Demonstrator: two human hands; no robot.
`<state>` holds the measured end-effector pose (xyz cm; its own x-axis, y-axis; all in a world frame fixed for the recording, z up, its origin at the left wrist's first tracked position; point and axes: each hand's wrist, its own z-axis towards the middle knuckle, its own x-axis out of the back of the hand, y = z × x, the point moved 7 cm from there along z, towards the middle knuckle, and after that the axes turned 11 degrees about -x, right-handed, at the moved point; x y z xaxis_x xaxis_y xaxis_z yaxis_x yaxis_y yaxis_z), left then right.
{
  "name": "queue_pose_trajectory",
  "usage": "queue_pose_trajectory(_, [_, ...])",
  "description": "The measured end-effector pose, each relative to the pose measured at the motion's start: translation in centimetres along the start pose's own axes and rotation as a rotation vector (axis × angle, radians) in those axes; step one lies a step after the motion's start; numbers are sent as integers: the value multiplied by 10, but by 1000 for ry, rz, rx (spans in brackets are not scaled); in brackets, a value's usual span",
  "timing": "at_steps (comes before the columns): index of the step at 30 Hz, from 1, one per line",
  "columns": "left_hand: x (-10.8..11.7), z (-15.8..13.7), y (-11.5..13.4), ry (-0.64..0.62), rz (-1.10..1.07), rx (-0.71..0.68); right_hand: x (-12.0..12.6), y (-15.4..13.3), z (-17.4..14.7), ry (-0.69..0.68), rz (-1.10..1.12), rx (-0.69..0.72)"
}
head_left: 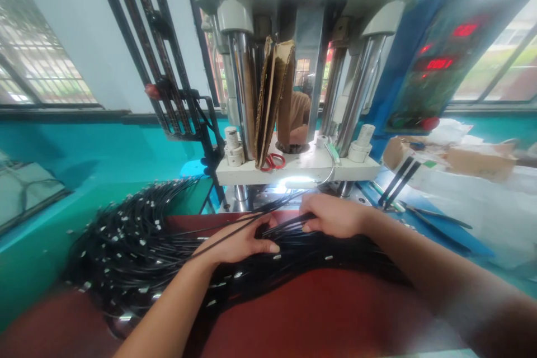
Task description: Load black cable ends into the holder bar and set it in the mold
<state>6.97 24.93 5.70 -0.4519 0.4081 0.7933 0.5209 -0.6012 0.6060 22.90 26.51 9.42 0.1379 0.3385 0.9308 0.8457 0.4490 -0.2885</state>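
Many thin black cables (138, 254) with small silvery ends lie in a thick bundle across a reddish-brown surface (302, 313). My left hand (235, 238) rests on this bundle, its thumb and fingers curled around some of the cables. A few strands pass over the back of that hand and its wrist. To its right, my right hand (333, 215) pinches several cables between thumb and bent fingers. Both hands are just in front of the lit gap of a press (297, 170). The fingertips of both hands are partly hidden.
Cardboard pieces (268, 100) and red-handled scissors (274, 162) stand on the press plate. A blue control box (436, 56) with red digits is at right. Below it are tweezers (440, 215) on a blue surface and white plastic bags (490, 201). A black rail frame (163, 67) rises at left.
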Motion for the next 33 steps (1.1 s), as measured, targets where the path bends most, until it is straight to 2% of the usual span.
queue_pose_trajectory(4, [0,1,3,18,11,-18,4,-6,-5,35,-51,24])
queue_pose_trajectory(12, [-4,-1,-5,52,115,17,-21,14,2,-102,17,-149])
queue_pose_trajectory(18, [-5,-1,-7,71,118,5,-20,14,3,-97,17,-142])
queue_pose_trajectory(20, [-3,0,-2,89,105,-24,-12,9,-1,-67,-10,-111])
queue_pose_trajectory(25, [3,0,2,168,-67,-10,15,-3,-27,158,-178,-31])
queue_pose_trajectory(29, [2,-2,-5,167,-218,59,17,26,-53,283,-367,-112])
queue_pose_trajectory(33, [-2,-4,-7,123,-248,85,14,76,-69,293,-419,-238])
